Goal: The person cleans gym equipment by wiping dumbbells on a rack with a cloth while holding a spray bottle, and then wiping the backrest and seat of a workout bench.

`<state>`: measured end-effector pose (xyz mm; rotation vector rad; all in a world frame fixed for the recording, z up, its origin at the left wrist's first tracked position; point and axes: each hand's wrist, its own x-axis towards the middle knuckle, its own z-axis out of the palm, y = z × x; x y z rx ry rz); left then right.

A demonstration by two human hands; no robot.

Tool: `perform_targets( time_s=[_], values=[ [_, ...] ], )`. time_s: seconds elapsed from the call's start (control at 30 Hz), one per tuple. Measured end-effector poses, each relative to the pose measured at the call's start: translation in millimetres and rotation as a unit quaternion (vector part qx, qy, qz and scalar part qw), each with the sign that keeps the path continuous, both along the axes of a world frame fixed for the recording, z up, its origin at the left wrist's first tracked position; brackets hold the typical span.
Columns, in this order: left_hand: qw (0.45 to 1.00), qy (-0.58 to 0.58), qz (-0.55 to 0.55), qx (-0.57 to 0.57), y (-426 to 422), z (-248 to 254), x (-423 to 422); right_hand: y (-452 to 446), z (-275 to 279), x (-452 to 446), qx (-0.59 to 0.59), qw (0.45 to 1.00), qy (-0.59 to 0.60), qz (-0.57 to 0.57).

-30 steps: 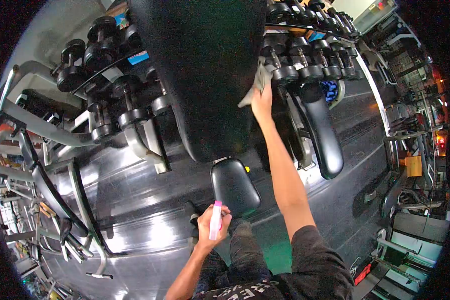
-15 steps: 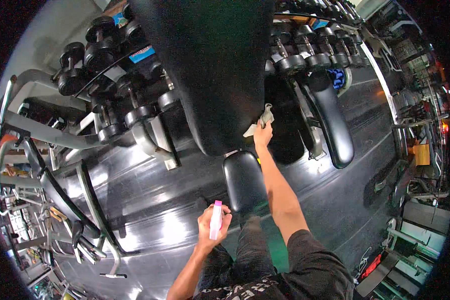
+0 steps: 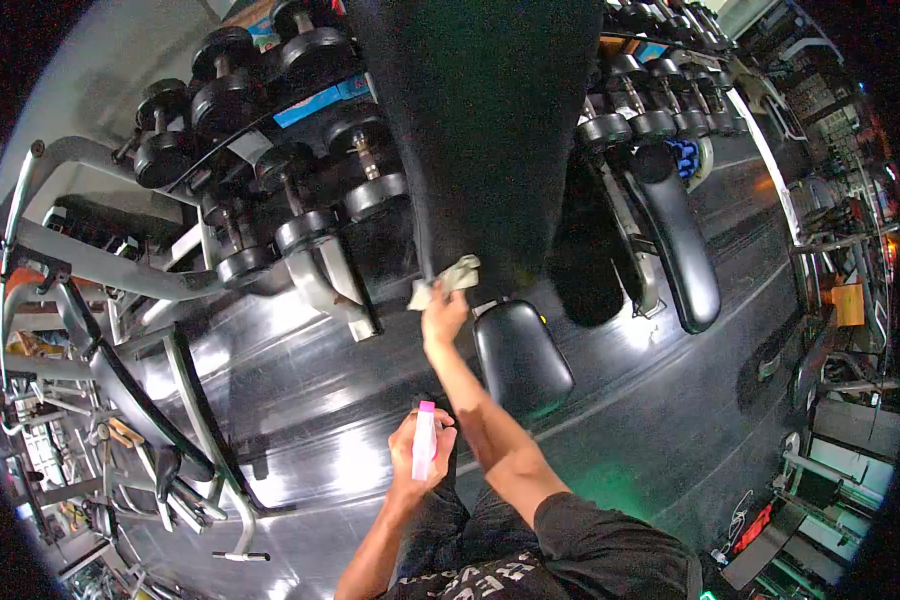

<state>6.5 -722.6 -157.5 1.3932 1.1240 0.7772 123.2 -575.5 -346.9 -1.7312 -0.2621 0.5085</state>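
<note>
My right hand (image 3: 445, 318) grips a pale, crumpled cloth (image 3: 459, 273) at the lower left edge of the black padded backrest (image 3: 490, 130) of a weight bench. Below the backrest is the bench's small black seat pad (image 3: 523, 355), to the right of my right forearm. Closer to my body, my left hand (image 3: 403, 455) is wrapped round a spray bottle with a white and pink head (image 3: 425, 443), seen from above. Its lower body is hidden by my fingers.
A rack of black dumbbells (image 3: 367, 165) stands on the left, with more dumbbells (image 3: 630, 95) at the back right. Another black bench (image 3: 675, 245) is right of the backrest. Metal-framed gym equipment (image 3: 120, 370) lines the left, on a shiny dark floor (image 3: 670, 400).
My right hand has moved left with the cloth, from the backrest's lower right edge to its lower left edge. The view has shifted, and my left hand still holds the spray bottle.
</note>
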Motion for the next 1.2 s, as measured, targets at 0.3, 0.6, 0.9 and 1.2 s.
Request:
perform_targets(
  time_s=[0.3, 0.6, 0.9, 1.2],
  values=[
    [0.999, 0.009, 0.035, 0.023, 12.4, 16.8, -17.8, -8.5, 100.3, -1.6, 0.221, 0.951, 0.21, 0.045],
    [0.999, 0.023, 0.031, 0.009, -8.3, 2.5, -3.6, 29.9, 38.0, 135.2, 0.023, 0.961, -0.217, -0.168],
    [0.996, 0.051, 0.06, 0.041, -10.0, 5.9, 37.7, -57.4, 11.7, 48.8, 0.043, 0.959, 0.099, 0.261],
    [0.996, 0.002, 0.085, -0.008, -38.8, -0.6, 76.1, -20.7, 8.9, 203.8, -0.019, 0.992, -0.105, -0.059]
  ],
)
